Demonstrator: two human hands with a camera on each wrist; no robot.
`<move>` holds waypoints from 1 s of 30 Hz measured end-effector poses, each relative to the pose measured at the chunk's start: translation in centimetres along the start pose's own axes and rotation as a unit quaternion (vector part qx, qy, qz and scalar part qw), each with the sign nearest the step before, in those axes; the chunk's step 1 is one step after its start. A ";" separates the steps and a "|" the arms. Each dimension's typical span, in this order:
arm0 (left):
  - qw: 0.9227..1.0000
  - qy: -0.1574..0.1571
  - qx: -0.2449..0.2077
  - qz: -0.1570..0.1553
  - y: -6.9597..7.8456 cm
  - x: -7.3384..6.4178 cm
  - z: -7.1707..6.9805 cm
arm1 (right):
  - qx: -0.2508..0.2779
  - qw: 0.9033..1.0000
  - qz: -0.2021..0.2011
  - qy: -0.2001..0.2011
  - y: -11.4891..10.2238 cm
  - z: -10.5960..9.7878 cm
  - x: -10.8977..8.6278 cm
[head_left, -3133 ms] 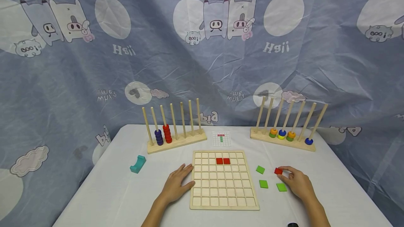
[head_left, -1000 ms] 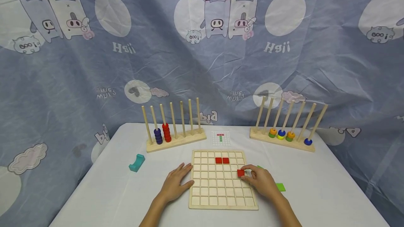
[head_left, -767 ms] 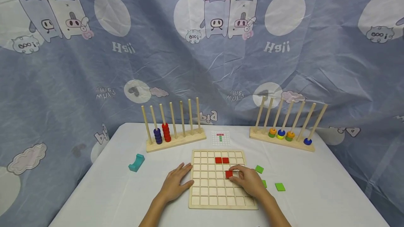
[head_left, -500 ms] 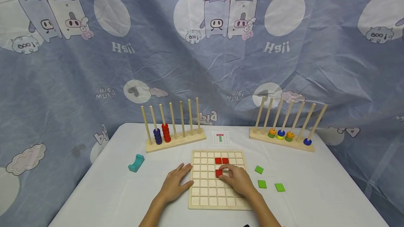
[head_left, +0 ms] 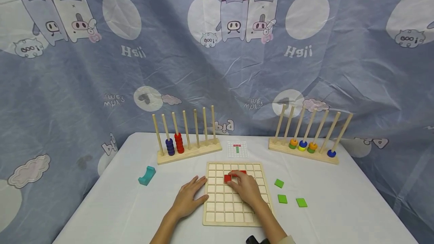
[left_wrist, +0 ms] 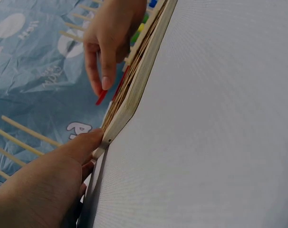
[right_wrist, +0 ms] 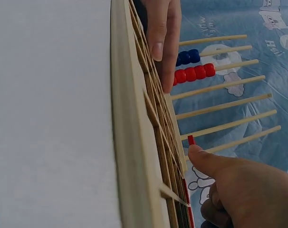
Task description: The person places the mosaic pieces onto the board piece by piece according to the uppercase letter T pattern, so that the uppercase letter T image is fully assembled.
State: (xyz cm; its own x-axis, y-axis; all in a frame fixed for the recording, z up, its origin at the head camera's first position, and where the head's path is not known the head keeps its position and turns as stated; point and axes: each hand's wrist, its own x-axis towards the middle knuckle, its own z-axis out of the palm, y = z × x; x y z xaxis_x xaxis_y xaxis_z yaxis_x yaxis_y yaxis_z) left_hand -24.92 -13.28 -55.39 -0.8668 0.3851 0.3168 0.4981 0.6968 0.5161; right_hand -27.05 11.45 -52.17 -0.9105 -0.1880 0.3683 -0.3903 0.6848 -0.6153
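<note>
A wooden grid board (head_left: 223,222) lies in the middle of the white table. My right hand (head_left: 246,188) pinches a red square tile (head_left: 227,179) between thumb and fingers; in the left wrist view this tile (left_wrist: 101,97) hangs tilted just off the board. Two red tiles (head_left: 242,172) sit in the board's second row, partly hidden behind my right hand. My left hand (head_left: 188,198) rests at the board's left edge, its fingertips touching the rim and its fingers fairly straight. Several green square tiles (head_left: 282,199) lie on the table to the right of the board.
A printed pattern card (head_left: 237,150) lies behind the board. Two peg racks stand at the back: the left rack (head_left: 190,151) bears blue and red beads, the right rack (head_left: 303,151) mixed beads. A teal curved block (head_left: 147,176) is at left. A dark object (head_left: 256,240) shows at the right wrist.
My right hand has picked up the red tile from the table at right, carried it leftward over the board, then moved farther back. My left hand has stayed at the board's edge.
</note>
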 end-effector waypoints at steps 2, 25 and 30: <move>1.000 -0.001 0.002 0.000 0.0 0.0 0.0 | -0.006 1.000 0.001 0.004 -0.1 0.1 0.4; 1.000 -0.006 -0.002 -0.008 0.0 0.0 0.0 | -0.029 0.999 0.035 -0.002 0.7 1.0 2.2; 1.000 -0.004 -0.002 -0.007 0.0 0.0 0.0 | -0.030 0.999 0.030 0.001 0.8 1.0 2.2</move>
State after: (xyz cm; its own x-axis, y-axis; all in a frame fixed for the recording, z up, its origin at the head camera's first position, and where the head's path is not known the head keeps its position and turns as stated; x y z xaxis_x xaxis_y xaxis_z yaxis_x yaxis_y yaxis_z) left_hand -24.91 -13.30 -55.37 -0.8734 0.3809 0.3033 0.4868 0.6998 0.5228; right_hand -29.53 10.88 -52.57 -0.9319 -0.1434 0.3332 -0.3255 0.7360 -0.5936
